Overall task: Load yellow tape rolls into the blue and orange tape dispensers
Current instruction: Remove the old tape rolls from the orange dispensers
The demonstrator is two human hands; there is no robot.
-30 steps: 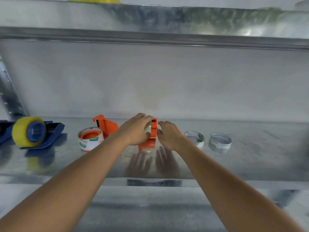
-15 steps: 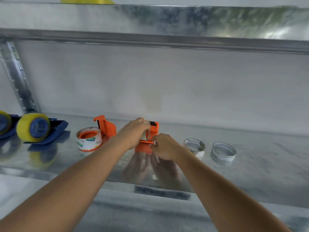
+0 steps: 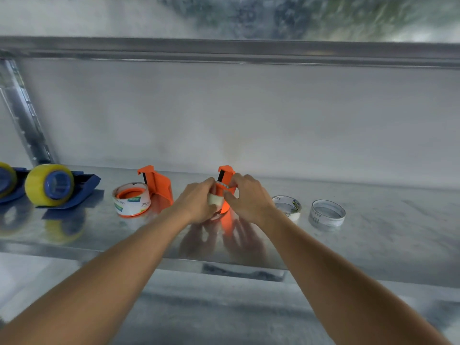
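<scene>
Both of your hands are meeting at the orange dispenser in the middle of the shelf. Your left hand is curling round a small pale roll of tape and, as far as I can judge, bracing the dispenser's body so it is not sliding on the slick metal. Your right hand is coming in from the other side with thumb and forefinger pinched together at the roll's top edge, probably working the loose end of tape toward the blade; exactly what is between those fingertips is too small to tell. Neither hand is spread open: each is closing on its work.

Moving outward from that dispenser, a second orange dispenser is standing to its left with a white-labelled roll touching its front. Further left again, a blue dispenser is already carrying a yellow roll, and another blue and yellow one is partly cut off at the frame's edge. To the right of the dispenser you are holding, two thin white rings are lying flat, just beside each other.

The blue ones look loaded, so the orange pair seems to be what is left.
</scene>
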